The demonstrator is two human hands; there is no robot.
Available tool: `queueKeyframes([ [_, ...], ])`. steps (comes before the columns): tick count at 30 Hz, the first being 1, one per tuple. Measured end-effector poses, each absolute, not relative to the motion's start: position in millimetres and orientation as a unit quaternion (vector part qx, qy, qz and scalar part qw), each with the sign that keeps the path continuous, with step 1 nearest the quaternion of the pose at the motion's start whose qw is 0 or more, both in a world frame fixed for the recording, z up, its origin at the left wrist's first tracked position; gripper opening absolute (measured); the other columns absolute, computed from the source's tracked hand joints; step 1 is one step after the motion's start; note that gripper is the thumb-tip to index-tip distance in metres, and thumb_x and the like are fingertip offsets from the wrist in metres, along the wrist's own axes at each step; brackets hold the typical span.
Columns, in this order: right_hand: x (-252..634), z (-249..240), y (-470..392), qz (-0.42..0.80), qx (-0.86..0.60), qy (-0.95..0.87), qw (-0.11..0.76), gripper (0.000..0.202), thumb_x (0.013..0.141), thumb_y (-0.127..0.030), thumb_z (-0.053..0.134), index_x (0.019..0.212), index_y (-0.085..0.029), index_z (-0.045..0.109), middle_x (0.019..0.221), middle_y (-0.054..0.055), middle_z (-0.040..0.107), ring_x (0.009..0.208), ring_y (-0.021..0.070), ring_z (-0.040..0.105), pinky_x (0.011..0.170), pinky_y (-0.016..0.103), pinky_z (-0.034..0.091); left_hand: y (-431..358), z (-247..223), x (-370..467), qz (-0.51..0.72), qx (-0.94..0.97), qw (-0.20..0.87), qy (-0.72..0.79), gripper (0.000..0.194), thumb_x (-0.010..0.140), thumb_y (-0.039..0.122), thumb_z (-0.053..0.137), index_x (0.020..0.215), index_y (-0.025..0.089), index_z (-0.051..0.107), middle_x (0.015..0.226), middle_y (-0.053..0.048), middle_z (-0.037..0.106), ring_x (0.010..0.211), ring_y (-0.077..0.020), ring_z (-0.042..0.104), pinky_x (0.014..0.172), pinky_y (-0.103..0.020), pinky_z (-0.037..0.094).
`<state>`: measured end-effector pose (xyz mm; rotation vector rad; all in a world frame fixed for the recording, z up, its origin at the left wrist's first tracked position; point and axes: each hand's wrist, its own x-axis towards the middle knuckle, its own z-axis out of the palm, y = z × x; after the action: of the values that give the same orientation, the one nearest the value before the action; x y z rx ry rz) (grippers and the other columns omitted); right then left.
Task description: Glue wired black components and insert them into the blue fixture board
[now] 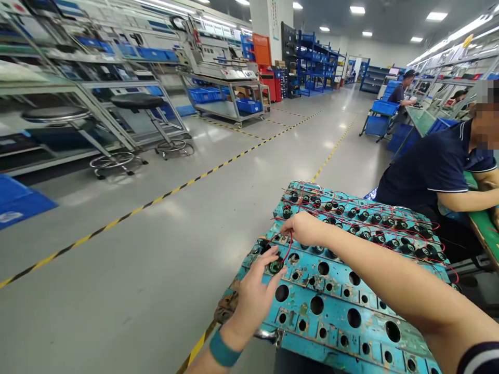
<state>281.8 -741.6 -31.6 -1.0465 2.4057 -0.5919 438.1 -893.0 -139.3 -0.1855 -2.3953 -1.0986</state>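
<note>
Head view, factory floor. A worn turquoise fixture tray (331, 311) drilled with round holes sits just in front of the person; its far rows are filled with small black round components (384, 223), each trailing thin red wires (362, 205) that loop across the tray top. Near rows are mostly open holes. Left hand (253, 296), teal wristband (223, 350) on the wrist, is half-curled with fingers loosely spread, fingertips resting on one black component (275, 267) seated near the tray's left edge. Right hand (302, 228) reaches across from the right, thumb and forefinger pressed together in a pinch on a red lead (289, 250) that arcs down to that same component; the other fingers are tucked under. The pinch point seems also to include a small connector end, but it is too small to be sure. Surroundings: grey floor with a yellow-black striped line (187, 183) running diagonally; two black stools (136, 101) by metal racking (78, 88) at left; blue bins (202, 94) on shelving further back. A seated co-worker in a dark navy shirt (432, 166) is at the right by a green bench (485, 228) (hands kept apart from the tray).
</note>
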Motion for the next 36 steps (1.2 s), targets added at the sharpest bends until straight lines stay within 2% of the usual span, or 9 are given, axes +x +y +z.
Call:
queueKeyframes([
  [4, 248.8, -50.1, -746.8, -0.213, -0.326, 0.874, 0.291, 0.021, 0.099, -0.032, 0.066, 0.111, -0.015, 0.068, 0.111, 0.006, 0.07, 0.092, 0.0189, 0.069, 0.08, 0.037, 0.06, -894.9, -171.2, 389.3, -0.366, -0.085, 0.235, -0.896, 0.017, 0.096, 0.03, 0.063, 0.11, 0.021, 0.059, 0.114, -0.013, 0.073, 0.105, -0.0283, 0.073, 0.09, -0.044, 0.061],
  [9, 229.6, -59.4, -746.5, -0.195, -0.271, 0.888, 0.317, 0.027, 0.1, -0.035, 0.063, 0.118, -0.015, 0.064, 0.113, 0.007, 0.068, 0.091, 0.0187, 0.069, 0.078, 0.036, 0.061, -888.8, -190.3, 358.9, -0.325, -0.099, 0.206, -0.918, 0.02, 0.094, 0.027, 0.064, 0.112, 0.021, 0.059, 0.102, -0.011, 0.074, 0.094, -0.0286, 0.073, 0.08, -0.04, 0.061],
  [15, 229.1, -67.1, -750.4, -0.131, -0.275, 0.928, 0.213, 0.03, 0.1, -0.035, 0.063, 0.124, -0.017, 0.063, 0.125, 0.009, 0.064, 0.107, 0.0236, 0.066, 0.09, 0.043, 0.058, -881.0, -197.1, 347.3, -0.276, -0.083, 0.181, -0.94, 0.016, 0.093, 0.029, 0.066, 0.104, 0.018, 0.061, 0.093, -0.012, 0.072, 0.089, -0.0328, 0.071, 0.077, -0.044, 0.059],
  [18, 235.8, -72.1, -757.5, -0.084, -0.287, 0.941, 0.161, 0.033, 0.1, -0.036, 0.062, 0.128, -0.017, 0.06, 0.126, 0.009, 0.064, 0.107, 0.0237, 0.066, 0.091, 0.045, 0.057, -877.8, -196.3, 343.7, -0.257, -0.074, 0.178, -0.947, 0.013, 0.093, 0.028, 0.065, 0.1, 0.017, 0.061, 0.087, -0.013, 0.07, 0.085, -0.0352, 0.071, 0.074, -0.046, 0.059],
  [21, 243.9, -76.6, -765.8, -0.033, -0.322, 0.936, 0.137, 0.031, 0.099, -0.035, 0.065, 0.122, -0.015, 0.063, 0.123, 0.01, 0.065, 0.107, 0.0238, 0.066, 0.092, 0.045, 0.057, -876.5, -194.6, 343.2, -0.256, -0.077, 0.188, -0.945, 0.019, 0.094, 0.03, 0.063, 0.106, 0.016, 0.059, 0.093, -0.014, 0.07, 0.089, -0.0351, 0.071, 0.076, -0.047, 0.06],
  [25, 249.7, -80.2, -770.8, 0.016, -0.362, 0.927, 0.098, 0.029, 0.099, -0.034, 0.065, 0.119, -0.014, 0.065, 0.125, 0.011, 0.064, 0.112, 0.0253, 0.064, 0.096, 0.047, 0.055, -878.2, -195.6, 347.1, -0.269, -0.095, 0.213, -0.934, 0.022, 0.097, 0.029, 0.057, 0.114, 0.015, 0.057, 0.11, -0.018, 0.069, 0.106, -0.0344, 0.069, 0.089, -0.048, 0.059],
  [28, 250.9, -81.0, -768.0, 0.038, -0.383, 0.92, 0.077, 0.029, 0.1, -0.037, 0.063, 0.119, -0.015, 0.065, 0.125, 0.01, 0.065, 0.115, 0.0258, 0.063, 0.098, 0.049, 0.053, -879.8, -199.7, 350.6, -0.274, -0.108, 0.224, -0.929, 0.025, 0.099, 0.025, 0.052, 0.121, 0.015, 0.056, 0.106, -0.017, 0.071, 0.102, -0.0338, 0.071, 0.084, -0.047, 0.061],
  [30, 252.1, -81.0, -763.8, 0.053, -0.398, 0.912, 0.079, 0.029, 0.1, -0.038, 0.063, 0.117, -0.015, 0.066, 0.123, 0.01, 0.066, 0.113, 0.0254, 0.063, 0.098, 0.048, 0.053, -880.0, -203.1, 352.4, -0.276, -0.116, 0.23, -0.926, 0.028, 0.1, 0.023, 0.05, 0.126, 0.015, 0.056, 0.104, -0.017, 0.072, 0.097, -0.0331, 0.072, 0.08, -0.047, 0.062],
  [36, 256.8, -80.4, -748.7, 0.101, -0.42, 0.896, 0.104, 0.028, 0.098, -0.036, 0.065, 0.115, -0.013, 0.066, 0.119, 0.01, 0.067, 0.11, 0.0247, 0.065, 0.097, 0.048, 0.053, -877.4, -214.0, 354.3, -0.28, -0.14, 0.254, -0.915, 0.029, 0.102, 0.021, 0.048, 0.127, 0.02, 0.062, 0.12, -0.014, 0.072, 0.11, -0.0288, 0.071, 0.096, -0.044, 0.06],
])
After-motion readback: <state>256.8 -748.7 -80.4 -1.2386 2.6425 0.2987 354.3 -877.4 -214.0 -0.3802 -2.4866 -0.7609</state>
